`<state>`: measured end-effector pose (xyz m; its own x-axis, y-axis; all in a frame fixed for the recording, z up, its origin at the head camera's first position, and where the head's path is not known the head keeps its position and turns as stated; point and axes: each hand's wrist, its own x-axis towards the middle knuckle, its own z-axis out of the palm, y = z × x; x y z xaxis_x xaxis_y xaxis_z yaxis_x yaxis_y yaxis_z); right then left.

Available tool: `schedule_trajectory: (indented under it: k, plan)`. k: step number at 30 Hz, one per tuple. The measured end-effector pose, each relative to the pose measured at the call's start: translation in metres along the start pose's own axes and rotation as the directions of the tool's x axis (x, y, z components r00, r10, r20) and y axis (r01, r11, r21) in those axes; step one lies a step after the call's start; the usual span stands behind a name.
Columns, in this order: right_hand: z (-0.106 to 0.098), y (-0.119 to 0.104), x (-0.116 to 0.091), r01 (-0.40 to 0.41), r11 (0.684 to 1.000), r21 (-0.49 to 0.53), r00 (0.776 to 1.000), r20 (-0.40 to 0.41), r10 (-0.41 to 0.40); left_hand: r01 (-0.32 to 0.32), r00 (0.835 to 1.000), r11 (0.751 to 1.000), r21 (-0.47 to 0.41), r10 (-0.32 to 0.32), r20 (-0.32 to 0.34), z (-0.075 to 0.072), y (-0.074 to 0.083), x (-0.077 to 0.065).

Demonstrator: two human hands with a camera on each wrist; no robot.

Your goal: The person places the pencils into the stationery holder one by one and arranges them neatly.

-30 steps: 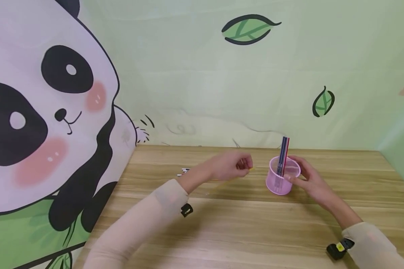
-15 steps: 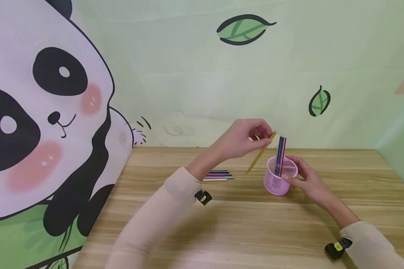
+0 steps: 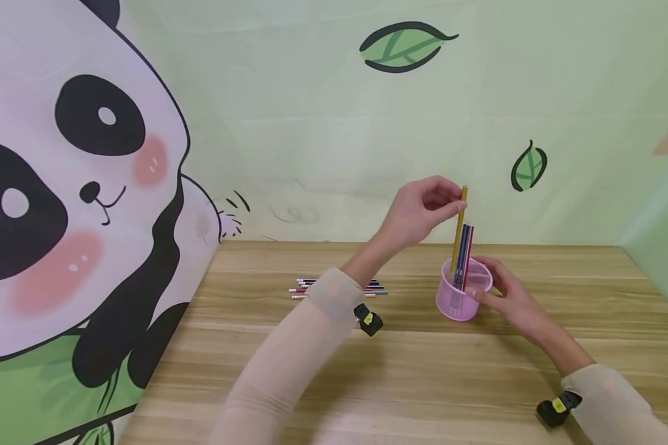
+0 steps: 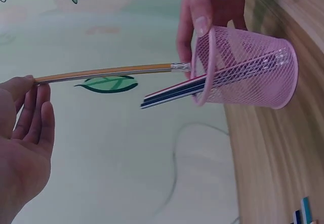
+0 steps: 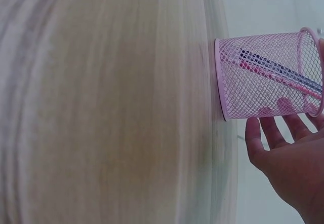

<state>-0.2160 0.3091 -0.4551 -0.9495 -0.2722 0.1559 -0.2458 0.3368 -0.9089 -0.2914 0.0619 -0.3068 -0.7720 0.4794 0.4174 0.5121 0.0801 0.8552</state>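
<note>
The yellow pencil is looking light, stiff and a bit slick, so likely prone to rolling if dropped; pinching high on the shaft is probably working best, leaving the lower end free. It's hanging nearly upright from the left hand, metal-banded end down at the mouth of the pink mesh cup; how far inside, can't tell. Cup is looking light too, thin springy wire, probably easy to tip, so gripping the wall just under the rim is suiting it. Left hand is pinching the pencil near its top between thumb and fingertips, no gap, other fingers bending loosely. Right hand is grasping the cup's right side, thumb lying at the near rim, fingers curving round the back, opening only as wide as that wall. Cup is standing on the wood-grain table, against the right hand, below the left. Dark and red pencils are leaning inside, close by the right thumb. Loose pencils are lying left of both hands, partly hiding behind the left sleeve. Past both hands, a pale green backdrop is showing printed leaves.
</note>
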Motion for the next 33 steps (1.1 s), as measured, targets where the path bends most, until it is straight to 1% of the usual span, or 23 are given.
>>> schedule_trajectory:
  k: [2, 5, 10, 14, 18, 22, 27, 33]
  plan:
    - [0.000, 0.000, 0.000, 0.002, 1.000, 0.000, 1.000, 0.001, -0.002, 0.012, 0.999, 1.000, -0.015, -0.013, -0.044, 0.005, -0.007, 0.001]
    - [0.000, 0.001, -0.001, 0.005, 1.000, -0.001, 1.000, 0.003, -0.005, 0.033, 0.995, 0.999, -0.012, -0.034, -0.096, 0.012, -0.018, 0.001]
    - [-0.001, 0.000, -0.002, -0.006, 1.000, -0.006, 1.000, 0.005, 0.006, 0.058, 0.987, 0.998, 0.015, -0.055, -0.149, 0.024, -0.038, -0.003]
    - [-0.001, -0.001, -0.002, -0.012, 1.000, -0.005, 1.000, 0.002, 0.012, 0.080, 0.983, 0.997, 0.011, -0.077, -0.167, 0.033, -0.052, -0.007]
    - [-0.001, -0.001, -0.002, -0.011, 1.000, 0.003, 1.000, -0.005, 0.011, 0.119, 0.975, 0.993, 0.013, -0.114, -0.191, 0.043, -0.065, -0.010]
    - [-0.002, -0.001, -0.002, -0.023, 1.000, 0.002, 1.000, -0.001, 0.023, 0.140, 0.970, 0.990, 0.022, -0.133, -0.202, 0.051, -0.075, -0.013]
    - [0.000, 0.000, -0.002, -0.016, 1.000, 0.010, 1.000, -0.005, 0.016, 0.158, 0.970, 0.987, 0.029, -0.150, -0.190, 0.057, -0.082, -0.018]
    - [0.001, 0.000, -0.001, 0.009, 1.000, 0.008, 1.000, -0.019, -0.009, 0.197, 0.964, 0.980, 0.026, -0.189, -0.185, 0.059, -0.083, -0.020]
